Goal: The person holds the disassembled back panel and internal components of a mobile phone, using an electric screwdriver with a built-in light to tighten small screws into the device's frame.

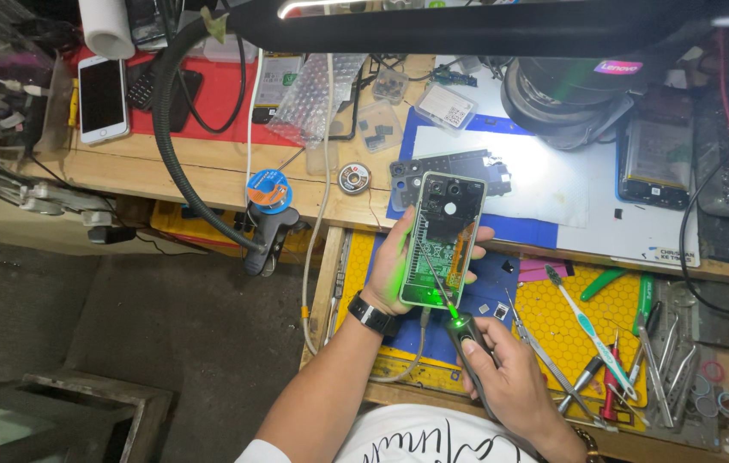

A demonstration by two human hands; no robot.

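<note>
Seen from above at a crowded repair bench: left hand point(399, 266), black watch point(372, 314) at the wrist, wrapped around an opened phone point(442, 237) with its insides lit green, held upright over a blue mat point(484, 296). Right hand point(515, 386) just below and right of it, clenched on a black electric screwdriver point(467, 330) — thin bit resting on the phone's lower part, glowing green at the tip. Right of that hand, a toothbrush point(592, 330) and tweezers point(545, 356) on a yellow tray point(570, 313) — beyond the left hand, a white phone point(102, 97).
</note>
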